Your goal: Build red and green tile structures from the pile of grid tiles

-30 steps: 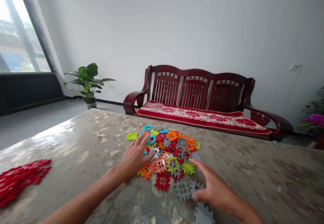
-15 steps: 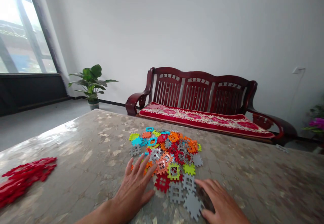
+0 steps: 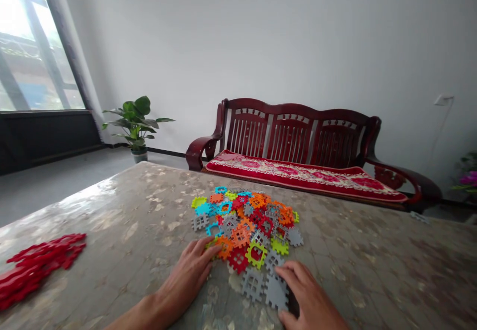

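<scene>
A pile of interlocking plastic squares with notched edges lies on the table, in grey, red, orange, blue and yellow-green. My left hand (image 3: 190,269) rests at the pile's left side, fingers extended and touching an orange window piece (image 3: 224,247). On the near right, my right hand (image 3: 308,290) has thumb and fingers apart around the right edge of a plain grey square (image 3: 276,291). Beside that square lie a grey window piece (image 3: 253,284) and a second grey piece (image 3: 274,260). A red window piece (image 3: 238,259) and a yellow-green frame (image 3: 256,254) lie just beyond.
Red plastic pieces (image 3: 40,265) are stacked at the table's left. The table (image 3: 122,220) has a patterned cover. Behind it stand a dark wooden bench (image 3: 288,131) with a red cushion (image 3: 298,172) and a potted plant (image 3: 136,123).
My right hand has moved left, and the grey pieces beside it have shifted left, closer to the pile. My left hand has drawn its fingers in from a wider spread.
</scene>
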Demonstrator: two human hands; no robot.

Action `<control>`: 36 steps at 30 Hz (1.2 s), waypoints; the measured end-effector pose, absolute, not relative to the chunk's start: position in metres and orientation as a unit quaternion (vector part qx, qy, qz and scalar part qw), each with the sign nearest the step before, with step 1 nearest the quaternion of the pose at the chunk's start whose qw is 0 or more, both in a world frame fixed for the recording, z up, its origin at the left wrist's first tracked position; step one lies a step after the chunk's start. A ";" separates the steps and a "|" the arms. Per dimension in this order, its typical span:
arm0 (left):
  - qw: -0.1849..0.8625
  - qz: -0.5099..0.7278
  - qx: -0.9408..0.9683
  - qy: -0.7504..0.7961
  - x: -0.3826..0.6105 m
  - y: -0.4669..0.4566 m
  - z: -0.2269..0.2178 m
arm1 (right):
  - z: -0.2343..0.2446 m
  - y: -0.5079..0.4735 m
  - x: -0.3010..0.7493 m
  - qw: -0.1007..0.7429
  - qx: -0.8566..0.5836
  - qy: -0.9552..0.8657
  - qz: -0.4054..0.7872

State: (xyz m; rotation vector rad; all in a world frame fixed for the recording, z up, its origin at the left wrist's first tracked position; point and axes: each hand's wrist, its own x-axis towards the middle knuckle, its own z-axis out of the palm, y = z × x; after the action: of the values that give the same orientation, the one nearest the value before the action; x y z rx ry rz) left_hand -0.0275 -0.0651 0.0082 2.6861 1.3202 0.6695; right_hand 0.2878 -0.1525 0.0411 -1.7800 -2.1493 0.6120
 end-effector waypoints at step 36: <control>-0.037 0.246 0.873 0.420 0.059 -0.040 0.033 | -0.022 -0.061 0.349 0.575 -0.651 -0.458 0.191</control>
State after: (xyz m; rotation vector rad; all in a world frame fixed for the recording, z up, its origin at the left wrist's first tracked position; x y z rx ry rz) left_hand 0.0589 -0.0402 0.0326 2.8089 1.3521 0.7905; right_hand 0.3495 -0.0613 -0.0221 -1.5238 -1.0729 0.4484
